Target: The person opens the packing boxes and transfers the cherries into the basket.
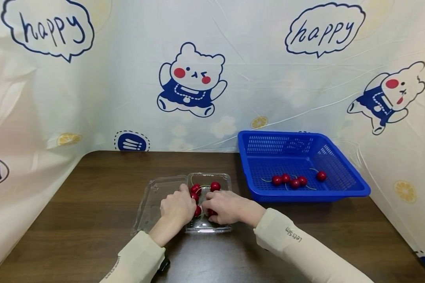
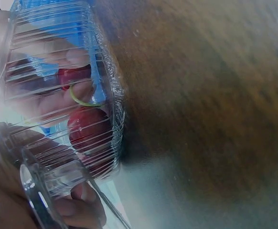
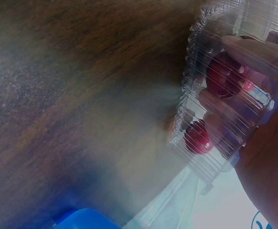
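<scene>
A clear plastic clamshell box lies on the table with its lid folded open to the left. Several red cherries with green stems are inside. My left hand grips the box's hinge-side edge, its fingertips showing beside the plastic in the left wrist view. Reaching into the box, my right hand pinches a cherry between thumb and fingers, low over the box floor. Ribbed plastic wall stands in front of these fingers in both wrist views.
At the back right, a blue plastic basket holds several more cherries. Behind the brown wooden table hangs a printed curtain with bears and lettering.
</scene>
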A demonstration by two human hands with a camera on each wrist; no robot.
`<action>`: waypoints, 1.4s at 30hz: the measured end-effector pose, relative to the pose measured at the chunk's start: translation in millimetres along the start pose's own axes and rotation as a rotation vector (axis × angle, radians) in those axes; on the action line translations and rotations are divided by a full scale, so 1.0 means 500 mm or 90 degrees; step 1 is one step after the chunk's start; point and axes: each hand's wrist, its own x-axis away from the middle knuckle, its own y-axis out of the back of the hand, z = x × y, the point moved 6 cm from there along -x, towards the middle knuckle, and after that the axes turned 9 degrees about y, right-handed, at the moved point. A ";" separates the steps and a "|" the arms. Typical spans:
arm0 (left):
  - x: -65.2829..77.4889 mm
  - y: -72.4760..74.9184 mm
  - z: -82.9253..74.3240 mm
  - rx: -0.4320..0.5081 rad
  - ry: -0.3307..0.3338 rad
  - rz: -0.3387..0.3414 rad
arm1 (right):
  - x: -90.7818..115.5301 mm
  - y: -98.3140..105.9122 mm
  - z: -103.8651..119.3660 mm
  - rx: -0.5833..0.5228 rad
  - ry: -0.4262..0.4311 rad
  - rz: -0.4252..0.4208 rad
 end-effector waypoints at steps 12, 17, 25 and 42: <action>-0.001 0.001 -0.001 0.001 0.003 0.003 | 0.006 0.022 -0.006 0.002 0.007 -0.035; 0.001 0.002 -0.002 0.002 0.002 0.003 | 0.010 0.029 -0.008 0.005 0.006 -0.034; 0.002 0.002 -0.003 -0.004 0.001 0.009 | 0.015 0.071 -0.014 0.024 0.009 -0.071; 0.002 0.005 -0.002 0.002 -0.007 0.005 | 0.062 0.194 -0.061 -0.049 -0.080 -0.170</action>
